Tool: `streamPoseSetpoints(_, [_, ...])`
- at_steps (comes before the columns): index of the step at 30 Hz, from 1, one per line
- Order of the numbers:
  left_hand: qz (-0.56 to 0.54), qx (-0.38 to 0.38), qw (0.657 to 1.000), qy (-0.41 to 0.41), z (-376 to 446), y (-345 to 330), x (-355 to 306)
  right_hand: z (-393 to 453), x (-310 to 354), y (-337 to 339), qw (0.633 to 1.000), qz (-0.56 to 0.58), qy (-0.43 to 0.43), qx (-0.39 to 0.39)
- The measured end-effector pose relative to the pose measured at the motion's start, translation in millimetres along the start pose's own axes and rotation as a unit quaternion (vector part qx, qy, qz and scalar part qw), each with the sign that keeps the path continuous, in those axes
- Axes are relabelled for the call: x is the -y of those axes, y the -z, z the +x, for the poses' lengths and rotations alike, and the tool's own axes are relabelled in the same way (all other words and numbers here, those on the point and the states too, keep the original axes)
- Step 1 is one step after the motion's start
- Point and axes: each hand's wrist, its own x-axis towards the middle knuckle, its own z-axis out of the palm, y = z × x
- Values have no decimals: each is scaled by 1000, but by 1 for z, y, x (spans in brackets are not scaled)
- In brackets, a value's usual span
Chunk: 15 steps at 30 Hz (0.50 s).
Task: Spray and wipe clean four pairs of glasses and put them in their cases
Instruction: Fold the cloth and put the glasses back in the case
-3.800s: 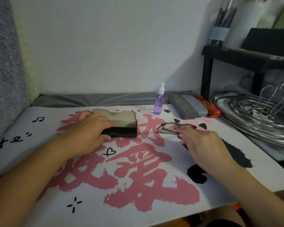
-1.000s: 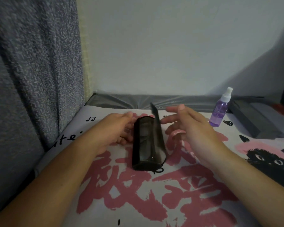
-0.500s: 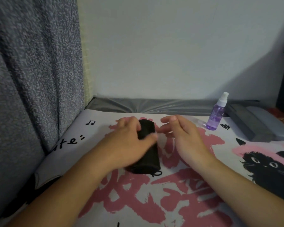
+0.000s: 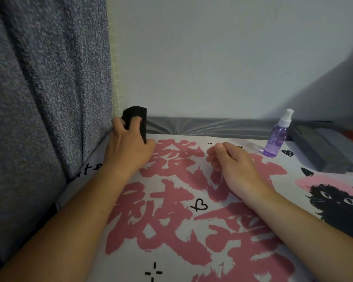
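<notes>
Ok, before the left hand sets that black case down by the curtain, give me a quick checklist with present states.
1. Left hand grips black case: ok.
2. Case closed: cannot tell, hand covers much of it.
3. Right hand free, holding nothing: ok.
4. Spray bottle upright and capped, at the mat's far edge: ok.
5. Next cases, grey stack at right, within view: ok.
6. Next glasses in view: not ok, none visible.

My left hand reaches forward to the far left, arm stretched out, fingers curled round a black case that it grips from behind. My right hand rests mid-mat, palm down, fingers loosely curled under and holding nothing, forearm angled in from the lower right.
</notes>
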Motion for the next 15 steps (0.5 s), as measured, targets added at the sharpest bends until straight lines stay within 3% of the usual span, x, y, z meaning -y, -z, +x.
streamPoseSetpoints(15, [124,88,984,93,4,6,12,3,-4,0,999,-27,21,21])
